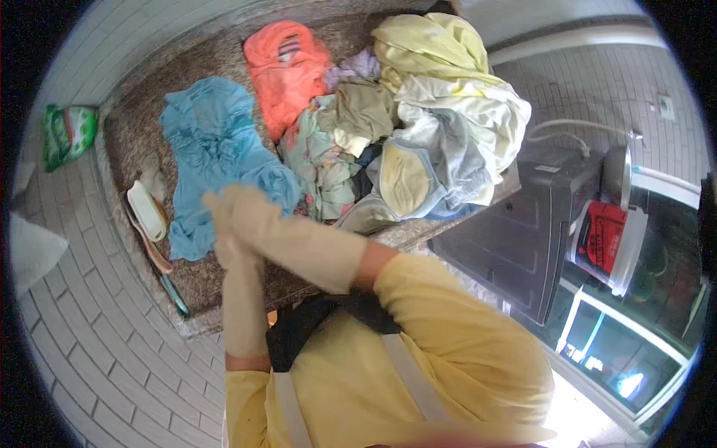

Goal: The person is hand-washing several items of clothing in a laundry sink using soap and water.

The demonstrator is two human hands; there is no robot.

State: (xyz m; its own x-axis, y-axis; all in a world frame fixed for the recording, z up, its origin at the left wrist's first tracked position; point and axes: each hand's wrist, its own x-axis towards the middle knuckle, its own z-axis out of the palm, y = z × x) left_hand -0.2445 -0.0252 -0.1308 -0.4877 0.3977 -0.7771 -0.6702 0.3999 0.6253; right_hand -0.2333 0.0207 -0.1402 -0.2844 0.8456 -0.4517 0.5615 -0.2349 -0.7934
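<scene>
Both forearms wear long beige gloves. My left hand (228, 249) and my right hand (246, 210) come together over the near edge of a crumpled blue garment (215, 123). My right arm crosses in from the right, its hand resting against or overlapping the left one. Motion blur hides the fingers, so whether they grip any cloth cannot be made out. The blue garment lies on a brown speckled slab (193, 291). Right beside it are a coral garment (285, 67) with dark stripes and a pale green floral garment (322, 162).
Piled to the right are an olive cloth (364, 109), a yellow cloth (431, 47), a white cloth (482, 112) and a grey garment (448, 162). A white scrub brush (144, 210) sits left, near a green plastic packet (70, 137). Beyond the slab stand a dark cabinet-like box (493, 241) and a red-labelled tub (608, 241).
</scene>
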